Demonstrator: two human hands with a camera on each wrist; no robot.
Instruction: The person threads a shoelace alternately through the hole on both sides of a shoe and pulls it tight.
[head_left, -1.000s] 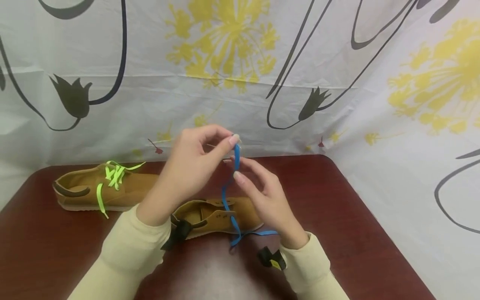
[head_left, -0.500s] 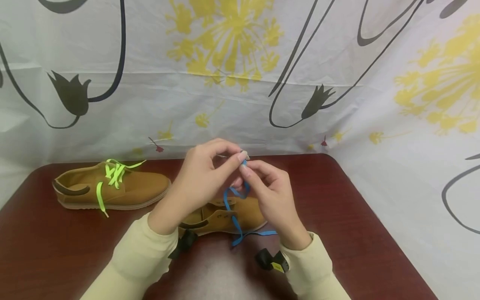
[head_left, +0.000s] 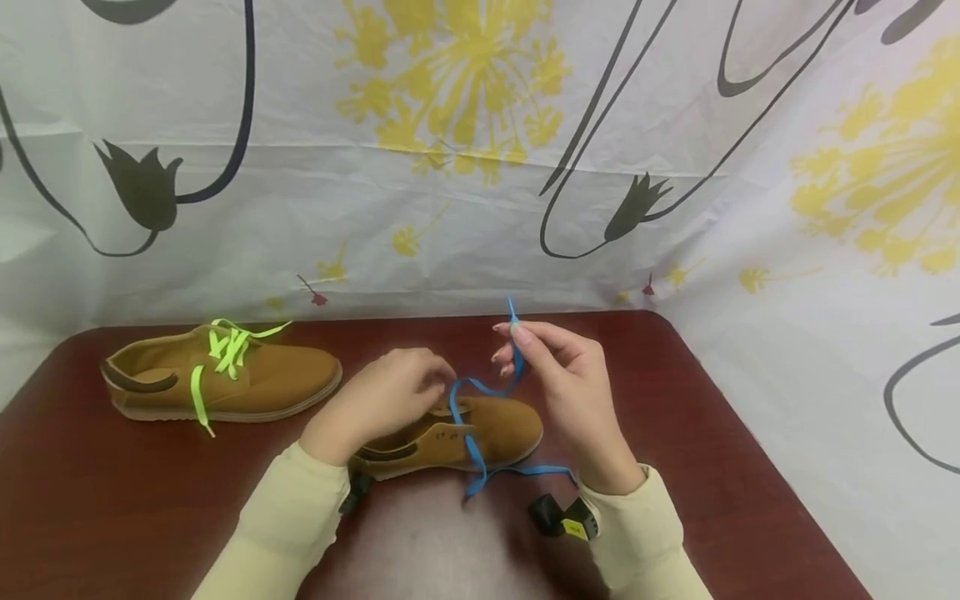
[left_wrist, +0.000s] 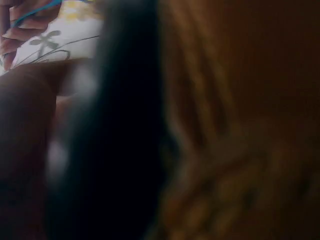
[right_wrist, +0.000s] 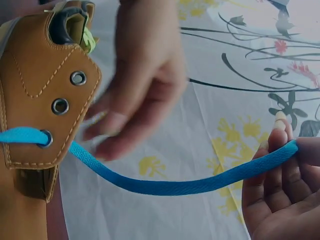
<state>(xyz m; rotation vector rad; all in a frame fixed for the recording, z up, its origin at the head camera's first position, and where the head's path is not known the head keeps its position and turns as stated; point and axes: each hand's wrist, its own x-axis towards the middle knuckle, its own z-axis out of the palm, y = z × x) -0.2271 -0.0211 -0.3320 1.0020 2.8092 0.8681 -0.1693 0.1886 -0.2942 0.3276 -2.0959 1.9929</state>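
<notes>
My right hand [head_left: 573, 387] pinches a blue shoelace [head_left: 480, 387] just below its tip, which points up. From there the lace sags to the tan shoe [head_left: 502, 425] and, in the right wrist view, passes through the eyelet nearest the toe; two other eyelets in that flap have no lace. The lace's other end trails on the table in front of the shoe. My left hand [head_left: 382, 396] hovers over the shoe opening, fingers loosely bent beside the far flap. It is blurred in the right wrist view, with nothing visible in it. Dark, blurred surfaces fill most of the left wrist view.
A second tan shoe [head_left: 285, 375], laced in neon yellow-green lace [head_left: 231, 350], stands at the left on the dark red table [head_left: 675, 433]. A patterned white cloth [head_left: 420, 208] hangs behind the table and along its right side.
Both hands came together at the lace tip; then the left let go and dropped toward the shoe. The right took over the tip and drew it slightly right.
</notes>
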